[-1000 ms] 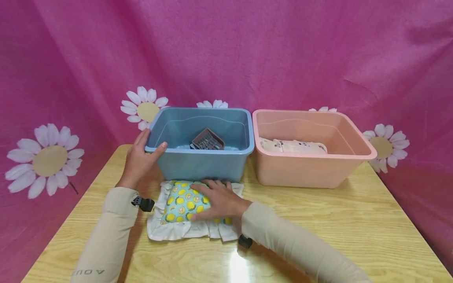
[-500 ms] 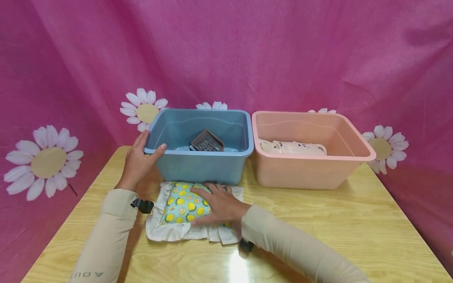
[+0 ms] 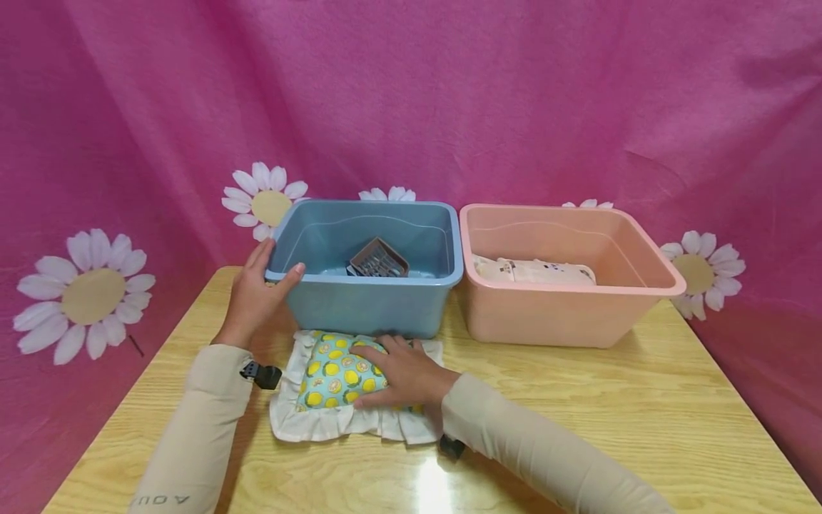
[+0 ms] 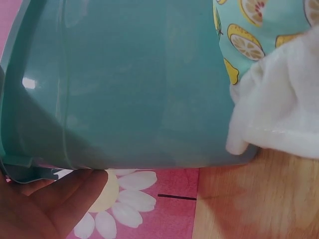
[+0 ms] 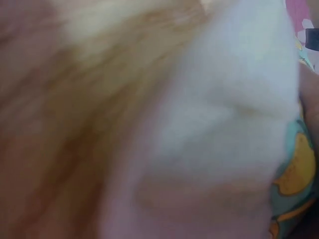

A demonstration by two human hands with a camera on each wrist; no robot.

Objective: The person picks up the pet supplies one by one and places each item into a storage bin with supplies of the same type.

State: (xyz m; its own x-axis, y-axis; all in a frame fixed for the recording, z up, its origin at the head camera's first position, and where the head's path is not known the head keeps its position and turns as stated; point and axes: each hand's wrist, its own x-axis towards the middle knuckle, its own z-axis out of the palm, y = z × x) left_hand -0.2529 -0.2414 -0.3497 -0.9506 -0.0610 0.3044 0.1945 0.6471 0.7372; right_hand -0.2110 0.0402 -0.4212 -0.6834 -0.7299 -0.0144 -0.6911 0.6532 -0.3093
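A lemon-print cushion (image 3: 330,371) with a white ruffled border lies flat on the table, against the front of a blue plastic bin (image 3: 366,307). My right hand (image 3: 407,375) rests on the cushion's right half, fingers spread and covering part of the print. At the bin's front left corner, my left hand (image 3: 253,293) touches the rim, thumb extended along the front and fingers along the left side. The left wrist view shows those fingers (image 4: 75,199) beside the bin's wall (image 4: 124,89). The right wrist view is blurred, with the white ruffle (image 5: 219,124) filling much of it.
Inside the blue bin sits a small brown tray (image 3: 379,258) holding slim metallic-looking pieces. To its right stands a pink bin (image 3: 546,314) containing a cream printed cloth bundle (image 3: 539,271). Both bins are on a wooden table (image 3: 578,400), before a magenta curtain (image 3: 411,100) with daisies.
Both hands, the bins and the cushion keep nearly the same places. The whole head view shifts slightly.
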